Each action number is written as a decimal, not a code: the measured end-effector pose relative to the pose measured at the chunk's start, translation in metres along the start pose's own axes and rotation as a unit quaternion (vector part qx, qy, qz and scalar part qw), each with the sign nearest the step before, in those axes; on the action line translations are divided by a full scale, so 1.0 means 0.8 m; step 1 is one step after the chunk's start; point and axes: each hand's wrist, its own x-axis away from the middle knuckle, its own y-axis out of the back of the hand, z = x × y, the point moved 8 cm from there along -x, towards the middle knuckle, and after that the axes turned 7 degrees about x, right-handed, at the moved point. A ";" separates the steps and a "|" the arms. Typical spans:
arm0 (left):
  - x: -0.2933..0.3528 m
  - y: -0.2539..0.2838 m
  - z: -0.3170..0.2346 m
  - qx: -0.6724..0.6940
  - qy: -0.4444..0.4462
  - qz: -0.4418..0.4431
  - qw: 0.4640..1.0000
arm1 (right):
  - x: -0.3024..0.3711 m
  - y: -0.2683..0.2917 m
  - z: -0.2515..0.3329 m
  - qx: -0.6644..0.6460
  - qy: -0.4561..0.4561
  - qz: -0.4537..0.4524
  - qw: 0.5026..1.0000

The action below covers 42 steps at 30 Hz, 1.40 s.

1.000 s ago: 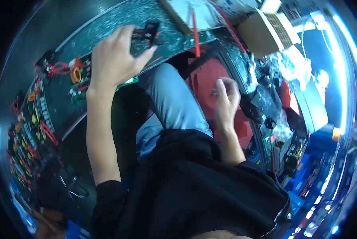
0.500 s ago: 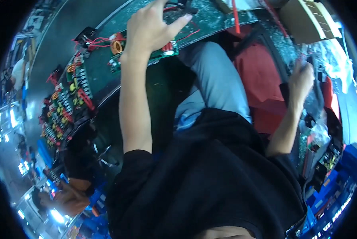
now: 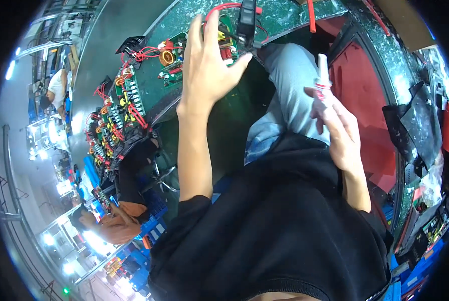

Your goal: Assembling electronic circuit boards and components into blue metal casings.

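Note:
My left hand [image 3: 207, 75] is open, its fingers stretched and thumb spread, over a green circuit board [image 3: 176, 76] at the bench edge. A copper coil [image 3: 167, 57] and red wires [image 3: 147, 53] show on the board's left side; my hand hides part of the rest. Close to my left fingertips is a black plastic part [image 3: 247, 21] with red wires. My right hand [image 3: 341, 125] is closed around a small, narrow-tipped bottle [image 3: 323, 75] with a pale nozzle and red marking. It is held above my lap, nozzle upward, apart from the board.
Several populated circuit boards [image 3: 115, 118] line the bench on the left. Red material [image 3: 365, 95] hangs at the right, inside the frame of the bench. Dark, crumpled sheeting [image 3: 416, 128] lies on the right bench, with cardboard [image 3: 402, 22] beyond. A co-worker [image 3: 119, 228] sits at lower left.
My right hand has come from the right bench in toward my lap, and the small bottle now shows plainly in it. My left fingers now stretch forward beside the black part.

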 end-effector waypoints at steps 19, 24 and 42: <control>0.105 -0.061 -0.086 0.643 0.315 -0.020 0.698 | -0.007 -0.048 -0.017 -0.492 -0.004 -0.094 0.865; 0.100 -0.076 -0.083 0.591 0.316 -0.010 0.742 | -0.039 -0.038 -0.032 -0.491 0.020 -0.121 0.862; 0.025 -0.037 0.004 -0.107 -0.037 0.003 0.994 | -0.069 -0.031 -0.087 -0.343 -0.065 -0.168 0.922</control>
